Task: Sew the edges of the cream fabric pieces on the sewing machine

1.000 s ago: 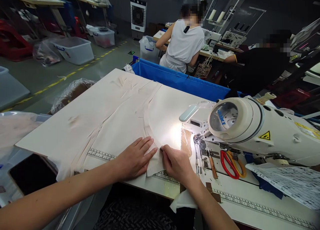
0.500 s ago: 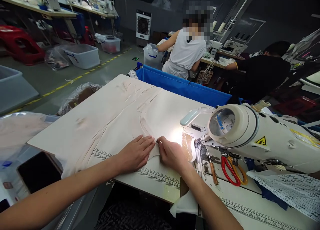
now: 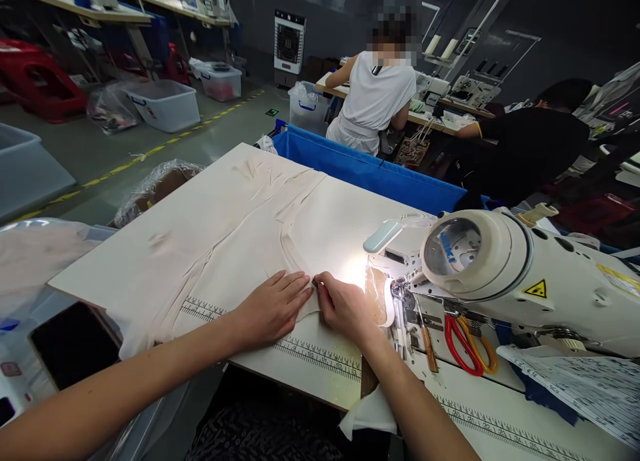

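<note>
My left hand [image 3: 275, 307] lies flat, fingers stretched out, on a pale cream piece of fabric [image 3: 240, 231] spread over the white sewing table [image 3: 345, 211]. Close to its fingertips, my right hand [image 3: 345, 307] is closed in a pinch at the fabric's edge. A small dark tip shows between its thumb and forefinger, too little of it to name. A narrow curved strip of the fabric runs away from the hands. To the right stands a sewing machine [image 3: 475, 254], its lamp lighting the needle area.
Red and orange-handled scissors [image 3: 463, 344] and a wooden-handled tool [image 3: 429, 347] lie beside the machine. Printed paper [image 3: 575, 387] is at the right. A phone [image 3: 75, 344] rests at the left. Behind the table hangs a blue cloth bin [image 3: 360, 164]; two people sit at machines beyond.
Both hands keep nearly the same place on the fabric. The camera view has shifted slightly. The person in white ahead has drawn an arm in from the plastic box toward the table.
</note>
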The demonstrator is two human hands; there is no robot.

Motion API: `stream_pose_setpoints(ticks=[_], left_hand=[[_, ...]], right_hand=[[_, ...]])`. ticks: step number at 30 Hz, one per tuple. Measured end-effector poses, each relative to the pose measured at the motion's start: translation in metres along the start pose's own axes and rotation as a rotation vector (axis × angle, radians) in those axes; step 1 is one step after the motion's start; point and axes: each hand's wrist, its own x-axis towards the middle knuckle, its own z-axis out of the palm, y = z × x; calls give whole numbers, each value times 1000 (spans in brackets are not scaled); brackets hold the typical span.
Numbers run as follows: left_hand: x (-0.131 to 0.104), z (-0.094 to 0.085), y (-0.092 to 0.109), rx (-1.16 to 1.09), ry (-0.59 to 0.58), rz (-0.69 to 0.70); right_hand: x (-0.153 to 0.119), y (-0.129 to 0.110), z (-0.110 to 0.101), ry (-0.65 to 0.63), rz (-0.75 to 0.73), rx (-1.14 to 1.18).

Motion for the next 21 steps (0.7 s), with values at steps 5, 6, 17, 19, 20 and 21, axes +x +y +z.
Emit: stream_pose_setpoints(ticks=[5,6,17,19,20,21], left_hand=[[0,-1,-1,-14,-1,-3],[0,-2,-1,-23,-8,-5],[4,-6,5,-9,6,-13],[4,-5,6,-2,10,-13],[4,-4,6,-2,7,-15],[4,-4,6,-2,5,-16]], right_hand=[[-6,7,-10,-53,-24,-18],[-8,9,-12,-56,-24,-15],[-17,9,-6,53,6,39],[-19,8,-3,61,0,34],[-20,7,-2,62,-4,32],[-21,7,0,62,-8,31]])
